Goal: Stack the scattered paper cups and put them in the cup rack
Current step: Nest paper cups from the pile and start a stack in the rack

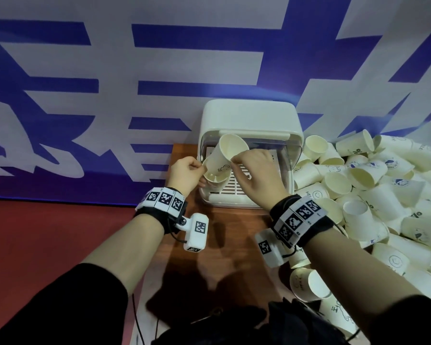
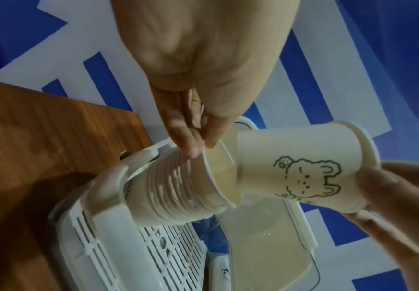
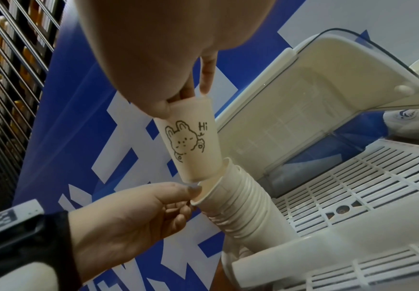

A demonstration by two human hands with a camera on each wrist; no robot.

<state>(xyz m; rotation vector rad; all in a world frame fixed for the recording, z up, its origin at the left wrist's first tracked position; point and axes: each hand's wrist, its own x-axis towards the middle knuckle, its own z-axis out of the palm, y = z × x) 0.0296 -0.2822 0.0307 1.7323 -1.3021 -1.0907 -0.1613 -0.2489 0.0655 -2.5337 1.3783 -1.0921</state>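
Observation:
A white paper cup with a bunny drawing (image 1: 223, 155) (image 2: 303, 167) (image 3: 191, 141) is tilted, its base just inside the top of a tall stack of cups (image 1: 215, 180) (image 2: 178, 187) (image 3: 240, 200). My right hand (image 1: 235, 160) (image 3: 188, 100) pinches that cup at its rim. My left hand (image 1: 199, 168) (image 2: 195, 146) (image 3: 191, 195) pinches the rim of the stack's top cup. The stack leans in the front left corner of the white cup rack (image 1: 249, 115) (image 2: 98, 246) (image 3: 353, 177), whose clear lid is up.
A big pile of loose paper cups (image 1: 371, 195) covers the right of the wooden table (image 1: 222, 245), close to the rack's right side. A blue and white banner (image 1: 110, 95) stands behind. Red floor (image 1: 47, 232) lies to the left.

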